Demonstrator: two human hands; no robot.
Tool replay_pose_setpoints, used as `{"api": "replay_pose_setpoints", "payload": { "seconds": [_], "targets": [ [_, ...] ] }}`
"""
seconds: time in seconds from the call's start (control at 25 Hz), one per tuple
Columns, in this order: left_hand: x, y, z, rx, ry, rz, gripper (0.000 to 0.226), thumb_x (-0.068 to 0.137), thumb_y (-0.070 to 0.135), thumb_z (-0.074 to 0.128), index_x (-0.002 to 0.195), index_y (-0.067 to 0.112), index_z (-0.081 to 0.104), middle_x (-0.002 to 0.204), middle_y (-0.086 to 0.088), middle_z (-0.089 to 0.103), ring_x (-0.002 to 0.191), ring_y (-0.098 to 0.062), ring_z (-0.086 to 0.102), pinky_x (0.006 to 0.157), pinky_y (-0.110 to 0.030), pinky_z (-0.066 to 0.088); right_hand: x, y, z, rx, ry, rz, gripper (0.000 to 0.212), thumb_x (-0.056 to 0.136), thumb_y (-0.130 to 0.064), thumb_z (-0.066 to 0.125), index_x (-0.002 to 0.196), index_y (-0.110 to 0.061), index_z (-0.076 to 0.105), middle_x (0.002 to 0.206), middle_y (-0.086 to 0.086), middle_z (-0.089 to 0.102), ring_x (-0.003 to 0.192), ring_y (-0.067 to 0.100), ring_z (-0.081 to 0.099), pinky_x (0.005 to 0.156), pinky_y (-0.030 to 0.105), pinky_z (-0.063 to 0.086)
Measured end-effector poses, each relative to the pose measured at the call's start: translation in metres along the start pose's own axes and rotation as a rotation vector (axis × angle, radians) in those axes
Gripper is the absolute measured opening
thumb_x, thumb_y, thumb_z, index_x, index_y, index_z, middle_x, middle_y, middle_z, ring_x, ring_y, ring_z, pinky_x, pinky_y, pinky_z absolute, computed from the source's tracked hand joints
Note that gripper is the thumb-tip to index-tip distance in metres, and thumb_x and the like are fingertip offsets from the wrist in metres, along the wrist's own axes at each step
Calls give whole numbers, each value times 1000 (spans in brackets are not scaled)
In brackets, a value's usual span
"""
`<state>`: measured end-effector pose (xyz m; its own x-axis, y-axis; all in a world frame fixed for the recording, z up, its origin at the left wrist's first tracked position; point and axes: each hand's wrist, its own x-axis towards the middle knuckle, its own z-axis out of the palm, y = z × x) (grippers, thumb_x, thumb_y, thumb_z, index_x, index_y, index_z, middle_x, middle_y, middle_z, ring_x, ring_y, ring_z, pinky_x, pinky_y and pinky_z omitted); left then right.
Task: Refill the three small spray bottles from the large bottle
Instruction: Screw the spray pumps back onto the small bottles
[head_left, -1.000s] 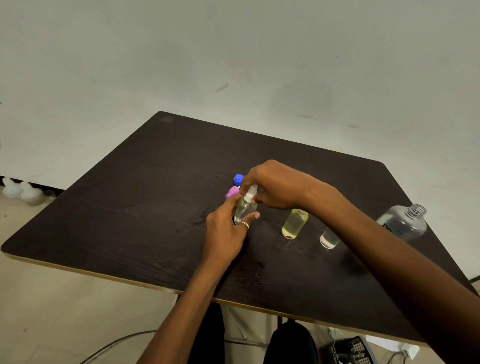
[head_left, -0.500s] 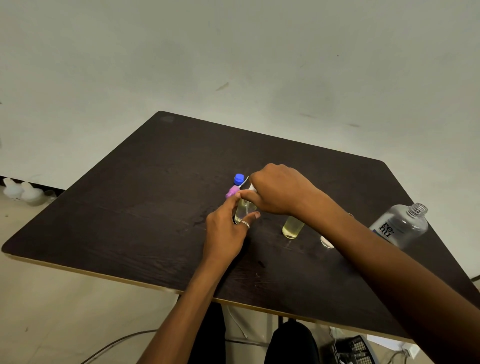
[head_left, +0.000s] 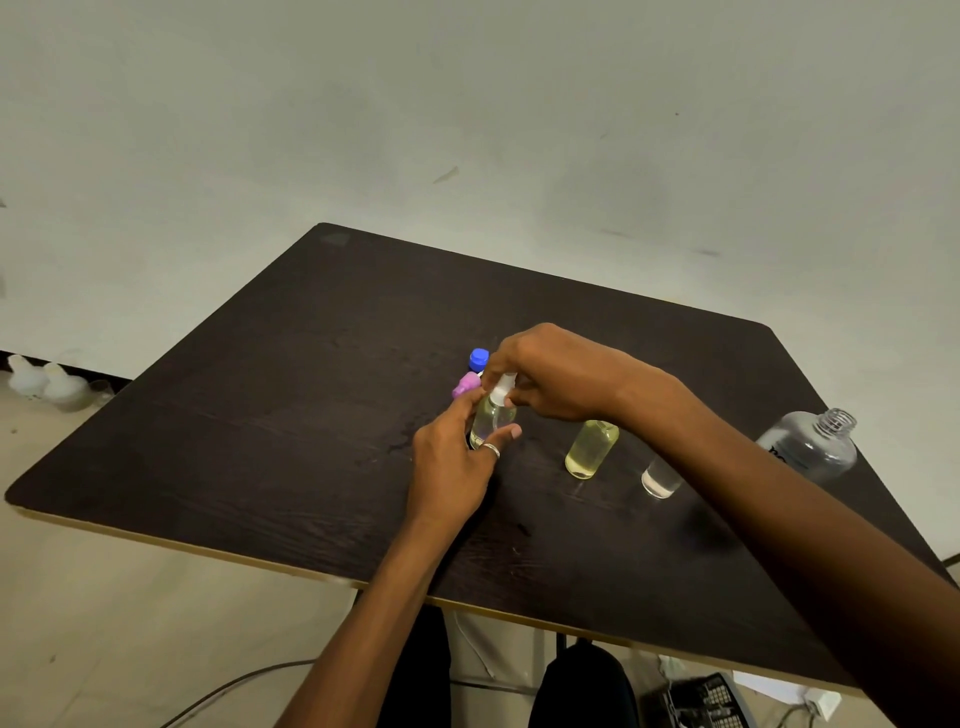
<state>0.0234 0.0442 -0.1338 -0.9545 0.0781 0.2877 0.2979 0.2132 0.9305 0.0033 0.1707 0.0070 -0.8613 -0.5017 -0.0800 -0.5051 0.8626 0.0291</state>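
On the dark wooden desk (head_left: 260, 441) the left hand (head_left: 457, 467) grips the small clear spray bottle of yellowish liquid (head_left: 492, 415) round its body, the right hand (head_left: 550, 374) pinching its white pump top (head_left: 501, 387) (light, probably slippery: best held low, firmly).

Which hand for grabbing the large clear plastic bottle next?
Probably right hand: the large clear plastic bottle sits far right, beside that forearm; left hand grips the small yellow-filled spray bottle.

Large bottle (head_left: 810, 448): dark label lettering, mostly hidden, not legible.
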Motion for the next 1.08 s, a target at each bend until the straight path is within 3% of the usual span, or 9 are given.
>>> {"api": "replay_pose_setpoints", "payload": {
  "seconds": [0.16, 0.28, 0.4, 0.52, 0.68, 0.8, 0.88, 0.96, 1.08],
  "targets": [
    [0, 1, 0, 17, 4, -7, 49, 81, 32, 79, 127, 29, 62, 102, 24, 65, 96, 9, 62, 82, -8, 49, 2, 1, 5, -11, 10, 44, 18, 91, -21, 62, 107, -14, 66, 100, 2, 63, 84, 12, 54, 74, 24, 43],
    [0, 0, 1, -4, 2, -16, 53, 80, 28, 80, 129, 28, 61, 112, 31, 57, 97, 20, 54, 83, 0, 40, 2, 2, 15, -10, 29, 108, 19, 94, -28, 58, 100, -11, 64, 94, 5, 63, 80, 17, 59, 72, 29, 50],
    [2, -1, 2, 30, 7, -32, 57, 79, 27, 81, 131, 27, 59, 127, 18, 60, 107, 7, 56, 83, 1, 38, 3, 2, 25, -47, 69, 174, 23, 95, -32, 55, 98, -10, 61, 90, 7, 64, 74, 18, 59, 62, 26, 45],
    [2, -1, 3, 73, 33, -43, 56, 78, 21, 82, 130, 23, 60, 124, 6, 67, 109, -4, 62, 82, 1, 40, 0, -5, 29, -121, 115, 213, 28, 96, -40, 51, 88, -13, 50, 85, 6, 61, 68, 17, 54, 57, 26, 36],
    [0, 0, 3, 71, 66, -16, 51, 76, 15, 83, 124, 19, 64, 115, 5, 71, 101, 2, 61, 78, 4, 40, -2, -14, 33, -222, 193, 347, 47, 96, -57, 37, 76, -16, 46, 69, 2, 47, 61, 18, 48, 50, 28, 29],
    [0, 0, 3, 75, 70, -20, 52, 77, 17, 83, 125, 20, 64, 114, 5, 71, 105, -3, 63, 88, -9, 49, 3, -15, 35, -253, 220, 405, 52, 94, -62, 39, 69, -16, 46, 59, -1, 40, 52, 13, 41, 47, 26, 26],
    [0, 0, 3, 70, 59, -33, 54, 77, 18, 83, 128, 20, 62, 116, 6, 70, 106, -5, 64, 89, -15, 52, 5, -12, 35, -236, 223, 385, 48, 93, -60, 43, 73, -17, 50, 60, -1, 45, 54, 14, 46, 49, 27, 36],
    [0, 0, 3, 41, 42, -39, 56, 77, 20, 83, 128, 23, 61, 118, 9, 69, 105, -1, 62, 87, -10, 48, 3, -9, 30, -162, 201, 299, 39, 92, -55, 48, 86, -18, 59, 75, 1, 60, 67, 19, 57, 60, 34, 50],
    [0, 1, 2, 45, 24, -48, 54, 76, 28, 83, 126, 26, 61, 109, 18, 65, 91, 10, 59, 78, 0, 42, 0, -2, 22, -48, 111, 166, 26, 90, -42, 58, 102, -20, 65, 95, 3, 66, 82, 20, 61, 73, 39, 55]
  ]
}}
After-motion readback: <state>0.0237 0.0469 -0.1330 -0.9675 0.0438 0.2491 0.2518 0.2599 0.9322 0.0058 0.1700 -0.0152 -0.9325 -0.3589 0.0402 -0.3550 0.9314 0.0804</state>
